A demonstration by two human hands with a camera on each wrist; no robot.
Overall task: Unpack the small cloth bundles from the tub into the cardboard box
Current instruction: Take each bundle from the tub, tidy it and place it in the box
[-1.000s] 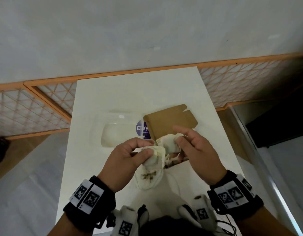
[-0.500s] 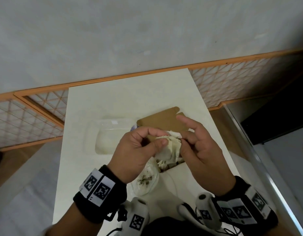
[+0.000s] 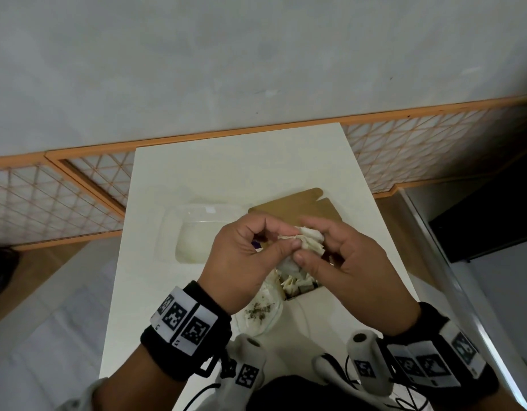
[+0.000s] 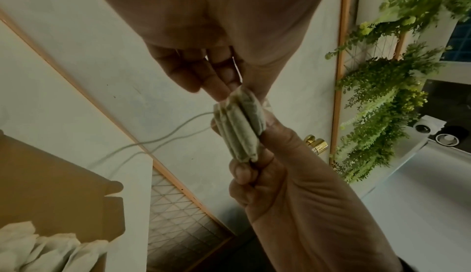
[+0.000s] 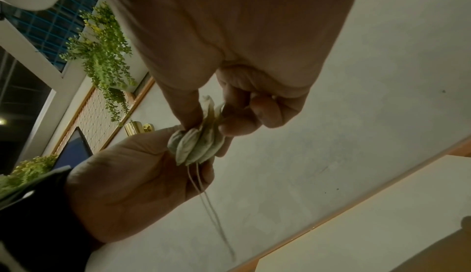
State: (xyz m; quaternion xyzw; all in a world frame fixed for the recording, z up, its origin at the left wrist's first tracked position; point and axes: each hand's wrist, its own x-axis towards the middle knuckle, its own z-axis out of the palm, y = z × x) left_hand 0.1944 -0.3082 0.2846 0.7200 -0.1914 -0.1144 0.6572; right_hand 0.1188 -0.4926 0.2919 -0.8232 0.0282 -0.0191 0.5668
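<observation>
A small stack of pale cloth bundles is held above the open cardboard box. My left hand pinches its left end and my right hand pinches its right side. In the left wrist view the cloth bundles show as several flat pouches pressed together, with thin strings trailing down. The right wrist view has the same cloth bundles between both hands. More bundles lie in the box. The clear tub stands left of the box.
A clear plastic lid with dark specks lies near the table's front edge, under my left wrist. The white table is narrow, and an orange lattice railing runs behind it. Hanging plants are off to the side.
Both hands have come together and risen slightly above the box. They now pinch one stack of bundles, where a second ago each hand held its own cloth.
</observation>
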